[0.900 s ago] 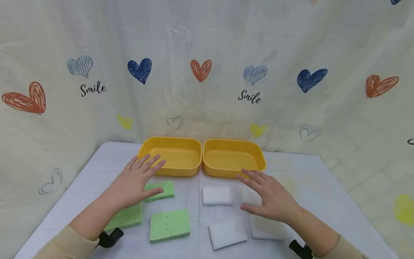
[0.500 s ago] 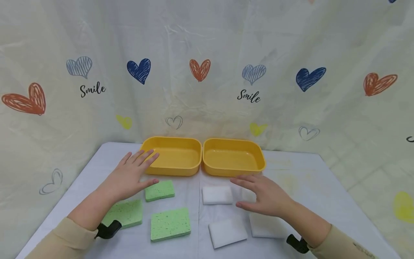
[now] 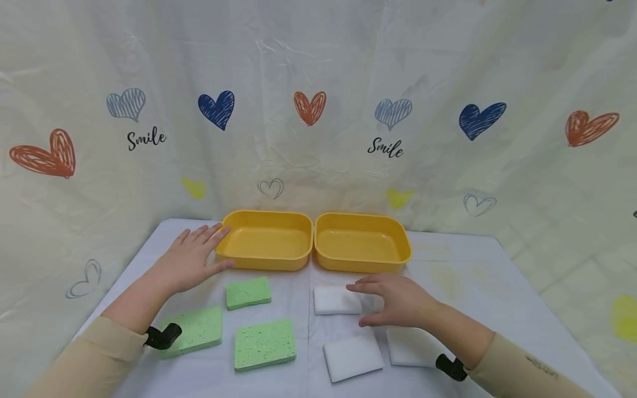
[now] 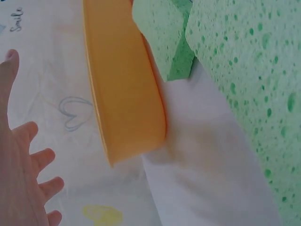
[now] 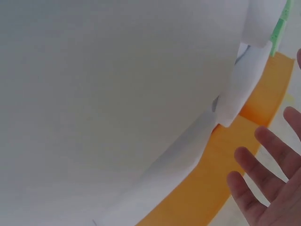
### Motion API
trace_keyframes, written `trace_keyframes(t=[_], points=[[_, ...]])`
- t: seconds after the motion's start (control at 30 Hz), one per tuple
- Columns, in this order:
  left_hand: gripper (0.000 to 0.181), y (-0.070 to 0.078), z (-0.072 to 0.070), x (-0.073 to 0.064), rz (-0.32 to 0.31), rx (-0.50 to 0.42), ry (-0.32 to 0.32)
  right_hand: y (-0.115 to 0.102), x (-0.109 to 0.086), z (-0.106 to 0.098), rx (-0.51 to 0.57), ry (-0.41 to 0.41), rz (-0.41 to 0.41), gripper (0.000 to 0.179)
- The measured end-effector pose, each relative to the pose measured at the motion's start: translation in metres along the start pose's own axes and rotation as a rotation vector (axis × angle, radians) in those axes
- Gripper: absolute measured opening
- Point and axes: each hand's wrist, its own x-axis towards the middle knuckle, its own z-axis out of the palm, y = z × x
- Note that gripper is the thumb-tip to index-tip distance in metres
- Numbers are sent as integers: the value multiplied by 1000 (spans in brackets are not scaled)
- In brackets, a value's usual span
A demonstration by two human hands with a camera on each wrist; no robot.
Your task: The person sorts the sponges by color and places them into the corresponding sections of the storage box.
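White, flat rectangular blocks lie on the counter, four of them, right of the cloth's centre crease; two are in the farther row and two in the nearer, and the near left one sits turned at an angle. My right hand hangs over the far right block and covers most of it; its thumb is held well apart from the fingers, the grasp wide, and the right wrist view shows those fingers spread. My left hand is wide too, fingers straight and fanned; from above they overlap the left end of a yellow, round-cornered, shallow plastic tray, though the left wrist view shows the hand apart from its wall. A matching yellow plastic right-hand tray stands end to end with it at the back; I cannot tell whether the two touch. Three green, speckled, rectangular sponges lie flat left of the crease; one is just in front of the left tray, one nearer me, and one partly behind the black curved fitting at my left cuff. Behind everything hangs a pale sheet printed with hearts and "Smile".
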Motion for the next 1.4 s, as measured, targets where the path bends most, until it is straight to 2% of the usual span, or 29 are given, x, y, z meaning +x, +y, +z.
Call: trace_keyframes(t=[0.2, 0.33, 0.57, 0.83, 1.13, 1.4], points=[[95, -13, 5, 9, -36, -10, -34, -2, 10, 2, -18, -31, -22, 66], [92, -19, 11, 18, -60, -18, -62, -3, 17, 4, -13, -71, -7, 65], [101, -28, 22, 33, -107, -17, -94, -4, 25, 9, -17, -109, 1, 65], [106, -32, 28, 46, -151, -63, -133, -4, 32, 9, -31, -155, 41, 69], [107, -38, 33, 54, -190, -122, -165, -3, 39, 12, -40, -208, 61, 72], [112, -39, 33, 60, -189, -119, -197, 0, 42, 15, -64, -225, 86, 72]])
